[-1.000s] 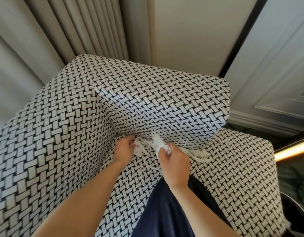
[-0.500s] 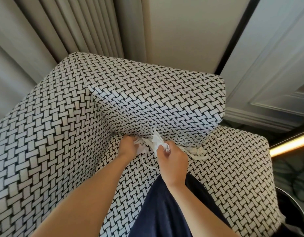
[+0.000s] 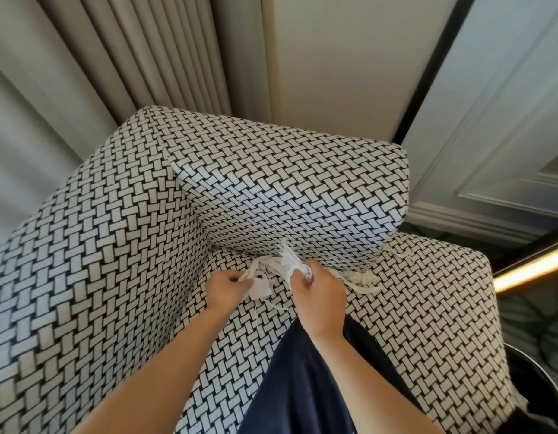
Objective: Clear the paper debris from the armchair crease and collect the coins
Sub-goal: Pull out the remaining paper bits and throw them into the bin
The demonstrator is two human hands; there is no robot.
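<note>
An armchair (image 3: 96, 277) covered in black-and-white woven-pattern fabric fills the view. White paper strips (image 3: 268, 266) lie bunched in the crease between the seat and the back cushion (image 3: 287, 195). My left hand (image 3: 229, 288) pinches a flat white scrap and some strips at the left of the bunch. My right hand (image 3: 318, 292) is closed on a crumpled tuft of paper that sticks up above its fingers. More strips (image 3: 362, 281) trail to the right along the crease. No coins are visible.
A dark blue garment (image 3: 306, 380) lies on the seat below my right wrist. Beige curtains (image 3: 140, 54) hang behind the chair on the left. White panelled wall (image 3: 503, 120) stands to the right, with a lit strip (image 3: 531, 270) and a dark round object (image 3: 541, 380) at the right edge.
My left hand has pulled slightly back from the crease with a flat scrap in its fingers. My right hand keeps its grip on the paper tuft. The view shifted a little.
</note>
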